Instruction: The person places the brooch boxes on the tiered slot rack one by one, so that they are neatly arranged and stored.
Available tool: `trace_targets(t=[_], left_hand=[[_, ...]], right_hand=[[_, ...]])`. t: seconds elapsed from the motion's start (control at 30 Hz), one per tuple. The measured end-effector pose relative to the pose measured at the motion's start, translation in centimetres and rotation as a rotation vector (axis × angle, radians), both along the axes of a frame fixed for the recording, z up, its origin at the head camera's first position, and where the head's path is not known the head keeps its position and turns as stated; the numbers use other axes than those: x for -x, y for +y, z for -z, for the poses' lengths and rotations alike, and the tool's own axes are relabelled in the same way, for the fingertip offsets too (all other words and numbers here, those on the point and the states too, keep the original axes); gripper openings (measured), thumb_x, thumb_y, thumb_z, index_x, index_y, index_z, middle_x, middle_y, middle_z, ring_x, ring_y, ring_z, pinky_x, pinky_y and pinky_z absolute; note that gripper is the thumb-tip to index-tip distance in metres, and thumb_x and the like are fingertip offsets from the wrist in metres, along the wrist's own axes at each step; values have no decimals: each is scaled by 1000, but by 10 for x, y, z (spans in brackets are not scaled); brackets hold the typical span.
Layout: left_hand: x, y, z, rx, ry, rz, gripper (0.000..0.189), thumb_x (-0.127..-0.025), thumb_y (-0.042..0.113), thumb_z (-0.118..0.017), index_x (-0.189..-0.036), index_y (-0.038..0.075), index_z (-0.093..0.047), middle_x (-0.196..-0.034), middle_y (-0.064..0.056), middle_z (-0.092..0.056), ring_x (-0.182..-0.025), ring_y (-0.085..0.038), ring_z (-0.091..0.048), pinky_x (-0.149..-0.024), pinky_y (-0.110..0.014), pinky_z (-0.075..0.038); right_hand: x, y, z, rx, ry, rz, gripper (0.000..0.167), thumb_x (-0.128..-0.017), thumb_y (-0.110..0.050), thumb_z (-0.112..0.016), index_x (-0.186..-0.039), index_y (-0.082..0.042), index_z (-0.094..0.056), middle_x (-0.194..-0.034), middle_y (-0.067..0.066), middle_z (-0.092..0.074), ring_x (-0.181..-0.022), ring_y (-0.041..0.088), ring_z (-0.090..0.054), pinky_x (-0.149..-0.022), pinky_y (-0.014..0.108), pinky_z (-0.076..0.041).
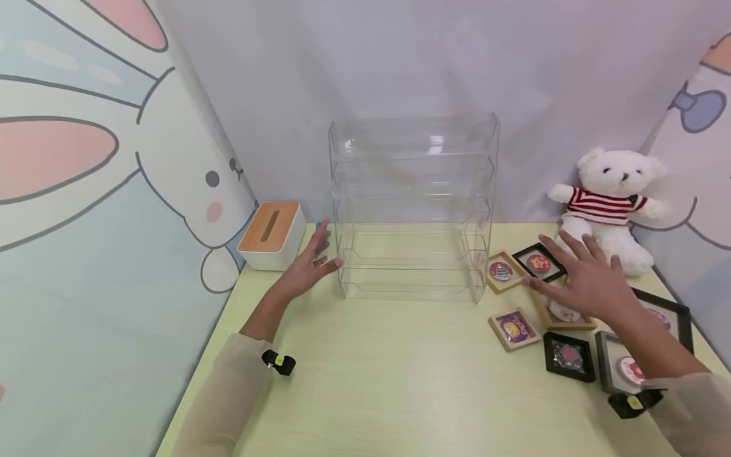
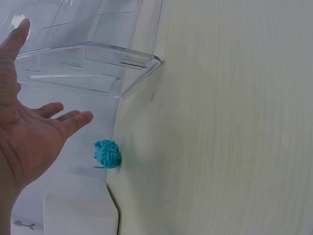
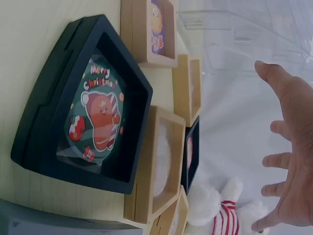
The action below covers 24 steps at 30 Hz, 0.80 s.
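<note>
Clear rack (image 1: 412, 283) between left hand (image 1: 304, 273) and right hand (image 1: 596, 285), fingers apart.
Tabletop (image 1: 400, 374) extends before its edge; wooden frame (image 1: 566, 324) part-hidden.

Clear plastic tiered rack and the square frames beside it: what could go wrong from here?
1. The left hand is close to the clear plastic tiered rack; a sideways brush might shift it.
2. A black square frame lies close beside a light-wood square frame; if the right hand grabs one, it could knock the other.
3. The round turquoise string ball sits near the left hand; a nudge might roll it.
</note>
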<state>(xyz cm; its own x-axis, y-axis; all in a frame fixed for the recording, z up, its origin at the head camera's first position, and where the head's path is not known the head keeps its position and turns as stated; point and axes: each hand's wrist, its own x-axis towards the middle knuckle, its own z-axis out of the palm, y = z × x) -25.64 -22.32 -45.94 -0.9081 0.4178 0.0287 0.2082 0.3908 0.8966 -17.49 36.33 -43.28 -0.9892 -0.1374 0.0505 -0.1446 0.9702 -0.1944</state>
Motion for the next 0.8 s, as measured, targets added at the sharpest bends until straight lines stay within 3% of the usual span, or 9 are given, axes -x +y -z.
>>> trace_targets(t=[0.1, 0.23, 0.5, 0.57, 0.67, 0.8], left_hand=[[5, 2, 6, -107, -57, 33, 100, -105, 50, -74, -173, 58, 0, -187, -8, -12, -171, -42, -21, -129, -66, -33], [10, 5, 15, -207, -107, 59, 107, -99, 49, -80, -172, 60, -2, -185, -13, -13, -170, -44, -23, -125, -71, -36], [14, 10, 23, -351, -132, 84, 117, -95, 31, -89, -175, 52, -6, -182, -18, -23, -165, -49, -32, -123, -70, -39], [14, 11, 24, -363, -130, 86, 118, -95, 26, -88, -177, 48, -6, -182, -18, -25, -165, -49, -34, -124, -66, -41], [15, 12, 26, -382, -138, 98, 116, -98, 14, -83, -178, 42, -4, -181, -19, -28, -164, -49, -36, -122, -53, -48], [19, 14, 30, -396, -141, 118, 114, -100, 5, -77, -179, 34, -1, -181, -20, -30, -163, -50, -36, -112, -32, -54]], right_hand=[[9, 5, 5, 34, 42, -60, 103, -99, -62, -74, -177, -17, -25, -176, 34, -28, -156, 68, -26, -110, 92, -25], [23, 15, 11, 95, 68, -143, 92, -102, -44, -78, -174, -9, -32, -166, 41, -38, -140, 69, -44, -101, 85, -42], [50, 33, 22, 160, 53, -197, 72, -106, -24, -76, -166, -1, -43, -156, 44, -46, -121, 66, -62, -94, 77, -50], [56, 37, 24, 161, 66, -216, 68, -105, -18, -76, -162, 2, -47, -152, 45, -49, -110, 61, -68, -90, 73, -52], [65, 41, 25, 163, 78, -224, 60, -104, -13, -76, -156, 6, -53, -147, 45, -53, -87, 44, -72, -79, 63, -54], [74, 45, 26, 178, 33, -205, 54, -105, -11, -72, -154, 6, -56, -147, 45, -53, -68, 21, -60, -68, 46, -48]])
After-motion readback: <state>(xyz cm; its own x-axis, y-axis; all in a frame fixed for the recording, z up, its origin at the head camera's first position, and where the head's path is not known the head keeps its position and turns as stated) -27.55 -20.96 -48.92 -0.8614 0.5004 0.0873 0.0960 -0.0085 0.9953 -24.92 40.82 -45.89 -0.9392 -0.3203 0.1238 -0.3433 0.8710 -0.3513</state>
